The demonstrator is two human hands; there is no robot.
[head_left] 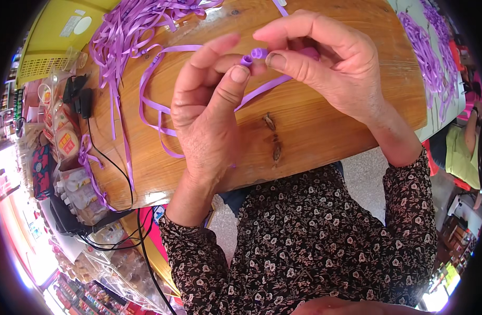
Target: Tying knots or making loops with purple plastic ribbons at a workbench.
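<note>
Over the wooden table, my left hand point(207, 113) pinches a small purple plastic clasp piece point(245, 60) between thumb and forefinger. Facing it is another purple clasp piece point(259, 53), held by the thumb and fingers of my right hand point(339, 73). The two pieces are very close together; I cannot tell whether they touch. A flat purple ribbon strap point(267, 88) runs below the hands, and more of it loops on the table to the left. Part of the purple material inside my right hand is hidden by the fingers.
A heap of purple straps point(128, 37) lies at the far left of the wooden table point(325, 126), beside a yellow-green plastic basket point(39, 68). A black cable point(107, 160) hangs over the left edge. More purple straps point(427, 47) lie on a white surface at right, near another person point(461, 149).
</note>
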